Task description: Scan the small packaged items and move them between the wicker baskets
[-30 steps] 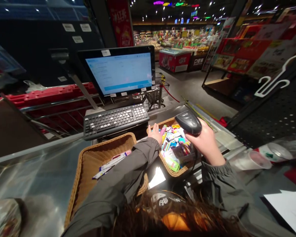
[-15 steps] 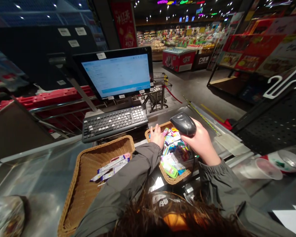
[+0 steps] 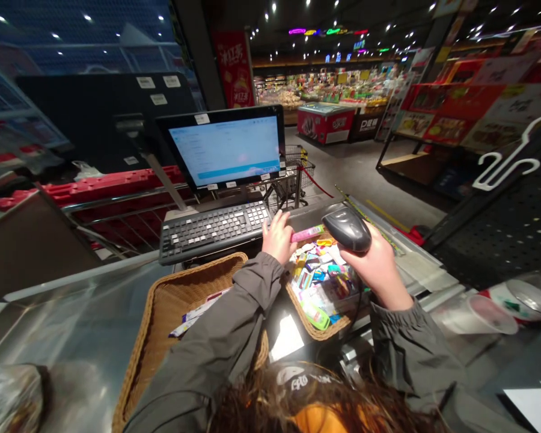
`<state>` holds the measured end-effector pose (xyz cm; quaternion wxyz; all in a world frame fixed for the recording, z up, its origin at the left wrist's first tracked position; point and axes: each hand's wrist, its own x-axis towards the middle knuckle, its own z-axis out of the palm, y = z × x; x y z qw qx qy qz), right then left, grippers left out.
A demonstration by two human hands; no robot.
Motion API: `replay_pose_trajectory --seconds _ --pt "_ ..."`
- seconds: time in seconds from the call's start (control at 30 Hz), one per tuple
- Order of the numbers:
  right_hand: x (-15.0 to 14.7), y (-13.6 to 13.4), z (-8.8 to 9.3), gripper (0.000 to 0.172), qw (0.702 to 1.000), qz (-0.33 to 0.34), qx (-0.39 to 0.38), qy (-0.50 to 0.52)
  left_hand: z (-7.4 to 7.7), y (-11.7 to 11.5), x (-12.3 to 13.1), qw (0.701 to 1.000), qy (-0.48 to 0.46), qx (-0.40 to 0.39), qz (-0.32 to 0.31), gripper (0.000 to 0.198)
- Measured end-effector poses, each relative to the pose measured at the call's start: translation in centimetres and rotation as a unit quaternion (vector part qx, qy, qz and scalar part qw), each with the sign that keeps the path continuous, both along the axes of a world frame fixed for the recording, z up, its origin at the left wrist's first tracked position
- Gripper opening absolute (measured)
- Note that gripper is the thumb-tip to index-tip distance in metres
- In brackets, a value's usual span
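My left hand [image 3: 278, 238] is closed on one end of a slim pink packet [image 3: 307, 233], which sticks out to the right over the far side of a smaller wicker basket [image 3: 318, 334]. My right hand [image 3: 377, 264] grips a black handheld barcode scanner [image 3: 348, 228], its head pointing left close to the packet's far end. Under both hands, the smaller basket is filled with small colourful packs. A larger wicker basket [image 3: 146, 319] stands to the left, partly covered by my left sleeve. Several slim purple-and-white packets [image 3: 192, 320] lie in it.
Behind the baskets are a black keyboard [image 3: 216, 228] and a lit monitor [image 3: 229, 150]. A scanner cable hangs by the smaller basket. To the right are clear plastic cups [image 3: 478, 314] and a white hanger [image 3: 500, 162]. A clear bag [image 3: 11, 394] lies at the lower left.
My left hand has come up out of the smaller basket and moved left, now with the pink packet in it. The scanner has shifted slightly right in the view, which has tilted up.
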<state>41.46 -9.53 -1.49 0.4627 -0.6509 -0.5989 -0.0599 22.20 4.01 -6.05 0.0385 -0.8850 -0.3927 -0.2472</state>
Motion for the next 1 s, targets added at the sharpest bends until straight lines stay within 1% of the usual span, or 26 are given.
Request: replay_pose_trajectory --seconds 0.1,0.17,0.23,0.33,0.43,0.5,0.57,0.67,0.83,1.0 --pt "-0.7 -0.1 0.6 0.052 1.0 -0.006 0.021 -0.009 4.5 0.1 -3.3 0.997 -0.023 0.065 0.028 0.012" --pt "-1.6 0.0 1.3 0.056 0.999 0.009 0.029 -0.01 7.0 -0.1 -5.7 0.993 -0.028 0.1 0.056 0.011" --pt "-2.8 0.1 2.1 0.059 0.999 0.035 0.035 -0.011 8.9 -0.4 -8.2 0.988 -0.029 0.124 0.089 0.011" --pt "-5.2 0.5 3.6 0.056 0.994 0.086 0.053 -0.035 10.6 -1.0 -11.8 0.981 -0.027 0.139 0.134 0.013" --pt "-8.1 1.1 5.0 0.05 0.987 0.133 0.068 -0.064 11.6 -1.7 -14.8 0.975 -0.017 0.15 0.165 0.014" --pt "-10.1 1.5 5.6 0.047 0.982 0.158 0.069 -0.077 12.0 -2.2 -16.4 0.971 -0.007 0.157 0.182 0.015" --pt "-12.0 1.9 5.8 0.042 0.975 0.19 0.071 -0.091 12.3 -2.7 -17.8 0.967 -0.001 0.161 0.199 0.016" --pt "-14.2 2.2 5.7 0.036 0.964 0.235 0.07 -0.104 12.5 -3.3 -19.6 0.961 -0.001 0.163 0.223 0.019" --pt "-16.4 2.1 5.2 0.037 0.956 0.268 0.058 -0.101 12.5 -3.9 -21.8 0.956 0.0 0.167 0.243 0.02" --pt "-17.5 1.8 5.1 0.035 0.955 0.276 0.056 -0.095 12.5 -4.2 -22.8 0.954 0.002 0.168 0.247 0.021"
